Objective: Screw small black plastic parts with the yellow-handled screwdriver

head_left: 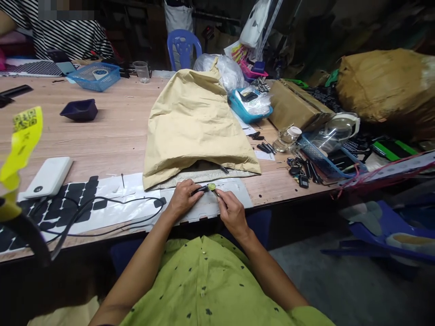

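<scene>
Green, round and tiny, one disc point(211, 186) is sitting between the two hands, just above the near edge of the surface point(118, 131) and over one white sheet point(238, 190). I am seeing the left hand point(183, 197) curling its fingers tight around one slim dark part point(200, 190) that is meeting the disc. The right hand point(233, 213) is pinching its fingers closed at the disc from the other side. One tan cloth cover point(195, 122) is lying just behind them. One black cable point(102, 213) is trailing left across one panel of black squares point(68, 199), near one white power bank point(49, 176). Farther off I am counting three blue baskets point(95, 76) point(248, 113) point(317, 156), one navy tray point(79, 110) and one clear cup point(142, 71).
</scene>
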`<action>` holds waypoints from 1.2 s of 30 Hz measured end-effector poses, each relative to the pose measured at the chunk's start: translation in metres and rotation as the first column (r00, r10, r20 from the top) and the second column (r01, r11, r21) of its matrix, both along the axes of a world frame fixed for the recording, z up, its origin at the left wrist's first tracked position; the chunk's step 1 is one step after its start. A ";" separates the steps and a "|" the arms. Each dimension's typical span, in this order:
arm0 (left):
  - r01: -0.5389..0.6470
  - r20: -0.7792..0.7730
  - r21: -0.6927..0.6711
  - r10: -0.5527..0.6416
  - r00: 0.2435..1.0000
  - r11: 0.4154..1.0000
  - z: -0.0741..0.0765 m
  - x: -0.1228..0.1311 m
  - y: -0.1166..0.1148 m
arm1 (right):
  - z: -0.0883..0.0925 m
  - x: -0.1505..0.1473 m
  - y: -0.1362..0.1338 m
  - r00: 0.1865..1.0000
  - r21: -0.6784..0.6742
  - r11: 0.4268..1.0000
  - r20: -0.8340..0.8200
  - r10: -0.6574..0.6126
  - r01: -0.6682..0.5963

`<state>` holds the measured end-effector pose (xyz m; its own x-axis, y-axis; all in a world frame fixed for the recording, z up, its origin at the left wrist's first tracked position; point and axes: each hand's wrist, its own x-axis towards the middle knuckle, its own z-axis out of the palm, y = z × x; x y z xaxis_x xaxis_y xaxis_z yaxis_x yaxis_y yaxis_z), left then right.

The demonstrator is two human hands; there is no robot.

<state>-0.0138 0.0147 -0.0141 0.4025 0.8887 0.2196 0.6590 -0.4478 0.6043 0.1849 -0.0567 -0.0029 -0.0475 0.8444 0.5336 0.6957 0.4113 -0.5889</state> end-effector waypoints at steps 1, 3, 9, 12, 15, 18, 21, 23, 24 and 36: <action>0.003 0.001 -0.003 -0.003 1.000 1.000 0.000 0.000 0.000 | 0.001 0.000 0.000 1.000 -0.001 1.000 -0.003 -0.001 0.001; 0.010 0.003 -0.008 -0.010 1.000 1.000 0.001 0.001 0.001 | 0.003 0.000 0.000 1.000 0.007 1.000 -0.016 0.004 -0.004; 0.045 -0.001 -0.023 -0.045 0.999 0.999 0.009 0.001 -0.001 | 0.004 -0.010 -0.002 0.995 -0.006 0.996 0.036 0.089 -0.088; 0.052 0.007 -0.043 -0.052 0.999 0.998 0.010 0.001 -0.001 | 0.000 -0.009 0.000 0.995 -0.030 0.997 0.073 0.071 -0.069; 0.034 0.020 -0.059 -0.033 0.999 0.998 0.010 0.001 -0.001 | -0.002 0.002 0.007 0.995 -0.027 1.000 0.097 -0.008 0.010; 0.022 0.026 -0.073 -0.020 0.999 0.997 0.010 0.002 -0.001 | -0.005 0.019 0.017 0.968 0.010 0.991 0.214 -0.133 0.134; 0.025 0.017 -0.083 -0.024 1.000 0.996 0.012 0.001 -0.001 | -0.009 0.029 0.023 0.903 0.069 0.970 0.353 -0.243 0.234; 0.039 0.004 -0.091 -0.039 0.999 0.995 0.014 -0.001 -0.001 | -0.012 0.030 0.024 0.870 0.097 0.963 0.413 -0.269 0.252; 0.055 -0.001 -0.094 -0.056 0.998 0.994 0.015 -0.002 -0.003 | -0.013 0.029 0.023 0.859 0.104 0.962 0.433 -0.272 0.252; 0.320 -0.116 0.009 -0.317 0.941 0.947 0.019 -0.010 -0.081 | -0.013 0.018 0.017 0.814 0.090 0.957 0.507 -0.282 0.275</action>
